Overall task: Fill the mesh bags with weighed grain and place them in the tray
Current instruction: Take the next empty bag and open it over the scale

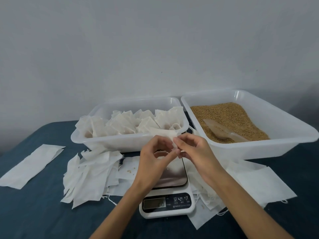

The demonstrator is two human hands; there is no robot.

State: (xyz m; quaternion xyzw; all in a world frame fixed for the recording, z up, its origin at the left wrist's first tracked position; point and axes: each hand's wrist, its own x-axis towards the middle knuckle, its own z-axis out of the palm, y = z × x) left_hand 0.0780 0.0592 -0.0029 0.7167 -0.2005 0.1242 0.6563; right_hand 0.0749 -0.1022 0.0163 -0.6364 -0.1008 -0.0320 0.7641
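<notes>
Both hands, left (pixel 155 152) and right (pixel 191 149), pinch one mesh bag (pixel 166 135) by its mouth above the scale (pixel 170 192), seemingly to spread it open for grain (pixel 229 116), just in front of the tray (pixel 131 140) of filled bags

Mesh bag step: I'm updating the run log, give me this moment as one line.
both hands: left hand and right hand pinch mesh bag above scale | scoop in grain | tray holds filled bags
</notes>
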